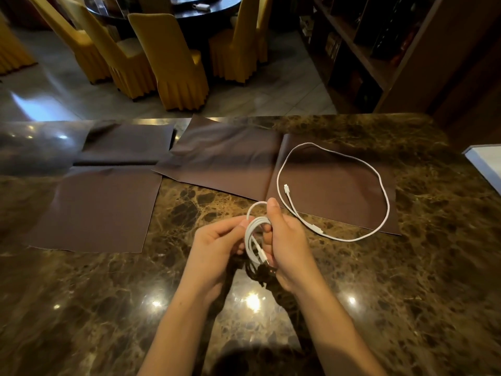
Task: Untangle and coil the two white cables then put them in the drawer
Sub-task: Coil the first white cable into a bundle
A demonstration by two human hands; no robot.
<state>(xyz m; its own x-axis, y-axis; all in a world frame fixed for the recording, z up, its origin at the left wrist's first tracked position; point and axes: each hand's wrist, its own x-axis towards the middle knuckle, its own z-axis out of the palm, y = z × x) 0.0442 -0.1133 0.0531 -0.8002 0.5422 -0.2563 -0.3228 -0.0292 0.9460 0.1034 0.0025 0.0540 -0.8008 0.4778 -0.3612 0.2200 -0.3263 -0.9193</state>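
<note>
One white cable [253,234] is wound into a small coil held above the marble table between both hands. My right hand [288,248] grips the coil's right side, fingers curled round the loops, with a plug end hanging inside the coil. My left hand [217,245] pinches the coil's left side. The second white cable [379,180] lies loose in one wide loop on a brown mat to the right, both of its plug ends near the loop's lower left. No drawer is recognisable in view.
Several brown mats [95,210] lie across the dark marble table [406,294]. A white object [485,161] pokes in at the right edge. Beyond the table stand yellow-covered chairs [173,61] and a dark wooden shelf unit [366,50].
</note>
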